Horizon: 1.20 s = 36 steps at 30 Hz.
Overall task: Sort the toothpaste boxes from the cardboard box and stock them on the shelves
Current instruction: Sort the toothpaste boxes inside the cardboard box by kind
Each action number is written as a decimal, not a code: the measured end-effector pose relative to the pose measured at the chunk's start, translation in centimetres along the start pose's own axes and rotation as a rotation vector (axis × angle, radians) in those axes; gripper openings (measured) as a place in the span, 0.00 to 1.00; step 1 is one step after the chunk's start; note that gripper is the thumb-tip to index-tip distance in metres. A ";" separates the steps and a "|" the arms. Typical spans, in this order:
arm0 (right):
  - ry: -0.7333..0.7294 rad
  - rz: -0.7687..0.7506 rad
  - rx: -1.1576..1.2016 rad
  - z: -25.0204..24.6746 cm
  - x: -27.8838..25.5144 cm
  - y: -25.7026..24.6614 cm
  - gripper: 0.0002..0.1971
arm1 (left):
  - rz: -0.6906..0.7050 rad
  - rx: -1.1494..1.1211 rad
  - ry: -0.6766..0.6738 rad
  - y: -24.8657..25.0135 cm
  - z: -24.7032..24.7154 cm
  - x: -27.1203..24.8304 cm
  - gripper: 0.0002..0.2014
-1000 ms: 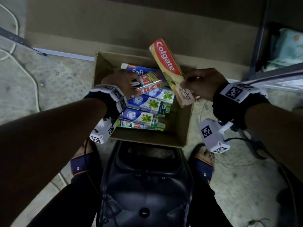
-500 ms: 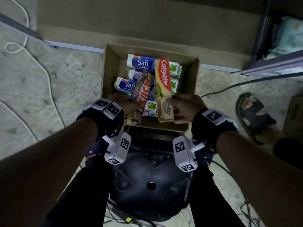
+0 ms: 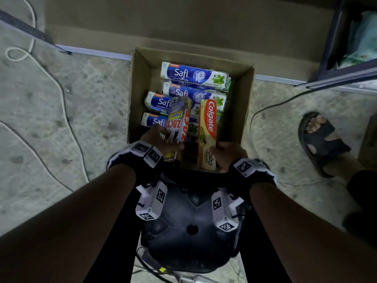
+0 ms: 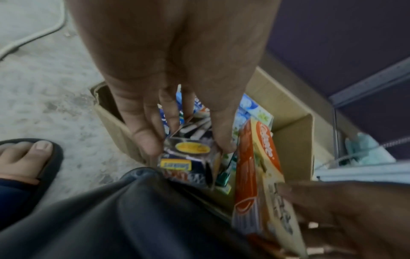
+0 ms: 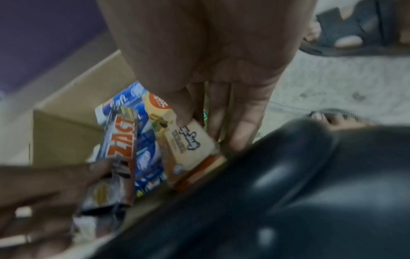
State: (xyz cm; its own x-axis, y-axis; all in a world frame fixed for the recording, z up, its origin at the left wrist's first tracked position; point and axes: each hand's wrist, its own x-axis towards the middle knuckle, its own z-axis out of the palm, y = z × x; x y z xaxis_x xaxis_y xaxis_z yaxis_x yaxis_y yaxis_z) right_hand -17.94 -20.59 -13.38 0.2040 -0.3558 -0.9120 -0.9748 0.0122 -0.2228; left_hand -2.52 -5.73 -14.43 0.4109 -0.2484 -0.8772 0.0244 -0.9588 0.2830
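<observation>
An open cardboard box [image 3: 242, 111] sits on the floor ahead of me, holding several blue Safi toothpaste boxes [image 3: 193, 74]. My left hand [image 3: 161, 139] grips the near end of a grey and red Zact box [image 3: 179, 119], seen also as the Zact box [image 4: 188, 157] between thumb and fingers. My right hand [image 3: 226, 154] holds a cream and red Colgate box [image 3: 207, 131] by its near end; the Colgate box [image 5: 184, 140] lies under its thumb. Both boxes are raised above the cardboard box's near edge, side by side.
A black plastic stool seat [image 3: 191, 225] is between my legs, just behind the box. Cables [image 3: 67, 123] trail over the concrete floor on the left. A metal shelf frame [image 3: 344, 76] stands at the upper right. A sandalled foot [image 3: 320, 137] rests at right.
Both hands have drawn back toward me with their boxes. The Colgate box swung from tilted high above the box to pointing straight ahead, beside the Zact box.
</observation>
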 end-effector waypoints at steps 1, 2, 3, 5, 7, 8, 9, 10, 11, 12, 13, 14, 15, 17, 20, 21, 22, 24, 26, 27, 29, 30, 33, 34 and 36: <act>0.005 -0.006 -0.018 -0.1 0.0 0.1 0.12 | -0.002 0.020 0.002 0.2 0.2 0.0 0.34; 0.013 -0.011 -0.023 -0.3 0.0 0.1 0.12 | -0.003 0.026 0.007 0.3 0.3 -0.1 0.36; 0.019 -0.019 -0.037 -0.5 0.0 0.1 0.12 | -0.001 0.011 0.014 0.4 0.4 -0.2 0.36; 0.020 -0.032 -0.095 -0.9 0.1 -0.2 0.14 | 0.006 -0.037 0.012 0.3 0.6 -0.2 0.31; 0.010 -0.044 -0.145 -1.4 0.3 -0.7 0.16 | -0.005 -0.007 -0.016 0.1 0.6 -0.2 0.28; 0.009 -0.055 -0.168 -1.6 0.5 -1.0 0.17 | -0.017 0.002 -0.038 0.1 0.6 -0.1 0.26; 0.013 -0.067 -0.189 -1.9 0.6 -1.3 0.18 | -0.036 0.009 -0.062 0.1 0.3 0.1 0.22; 0.021 -0.082 -0.206 -2.1 0.9 -1.6 0.19 | -0.058 0.017 -0.091 0.2 0.0 0.5 0.19; 0.027 -0.101 -0.219 -2.3 1.1 -1.9 0.20 | -0.081 0.021 -0.132 0.4 -0.4 0.9 0.18; 0.027 -0.120 -0.221 -2.4 1.4 -2.2 0.20 | -0.101 0.011 -0.173 0.6 -0.8 1.3 0.18; 0.018 -0.134 -0.211 -2.4 1.6 -2.4 0.18 | -0.113 -0.011 -0.200 0.8 -1.2 1.7 0.16; 0.002 -0.142 -0.195 -2.3 1.9 -2.6 0.15 | -0.119 -0.054 -0.208 0.8 -1.6 2.2 0.14; -0.015 -0.141 -0.179 -2.2 2.2 -2.8 0.14 | -0.131 -0.125 -0.202 0.7 -1.8 2.8 0.15; -0.031 -0.109 -0.131 -1.8 2.9 -3.1 0.17 | -0.160 -0.264 -0.191 0.5 -2.0 3.9 0.26; -0.041 -0.084 -0.101 -1.3 3.9 -3.1 0.20 | -0.155 -0.320 -0.223 0.6 -2.0 4.6 0.32; -0.048 -0.082 -0.106 -1.1 4.2 -3.1 0.21 | -0.157 -0.340 -0.231 0.5 -2.0 4.6 0.32; -0.049 -0.083 -0.112 -0.9 4.4 -3.1 0.21 | -0.161 -0.371 -0.233 0.4 -1.9 4.7 0.31; -0.038 -0.077 -0.121 -0.5 4.6 -3.1 0.22 | -0.163 -0.408 -0.253 0.2 -1.7 4.9 0.32; -0.031 -0.060 -0.126 -0.4 4.6 -3.1 0.23 | -0.153 -0.415 -0.288 0.0 -1.6 4.9 0.33; -0.031 -0.050 -0.129 -0.5 4.5 -3.2 0.25 | -0.153 -0.430 -0.302 0.0 -1.7 4.8 0.32; -0.033 -0.032 -0.116 -0.8 4.1 -3.3 0.25 | -0.165 -0.454 -0.320 -0.2 -2.1 4.4 0.30; -0.035 -0.033 -0.101 -1.0 3.8 -3.4 0.24 | -0.161 -0.455 -0.323 -0.3 -2.3 4.0 0.29; -0.029 -0.041 -0.035 -2.2 1.8 -3.3 0.24 | -0.133 -0.462 -0.301 -0.3 -2.9 1.6 0.26; -0.019 -0.045 -0.009 -2.7 0.9 -3.3 0.24 | -0.131 -0.482 -0.297 -0.2 -3.2 0.5 0.24; 0.007 -0.068 0.041 -3.6 -1.2 -3.1 0.21 | -0.120 -0.490 -0.270 0.4 -3.6 -2.2 0.26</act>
State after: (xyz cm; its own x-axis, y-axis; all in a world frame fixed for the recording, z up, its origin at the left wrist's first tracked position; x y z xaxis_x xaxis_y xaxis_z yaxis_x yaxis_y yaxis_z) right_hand -15.48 -23.56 -10.32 0.2691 -0.3640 -0.8917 -0.9540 0.0263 -0.2987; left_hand -0.11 -5.03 -10.99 0.1332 -0.2301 -0.9640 0.5026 -0.8227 0.2658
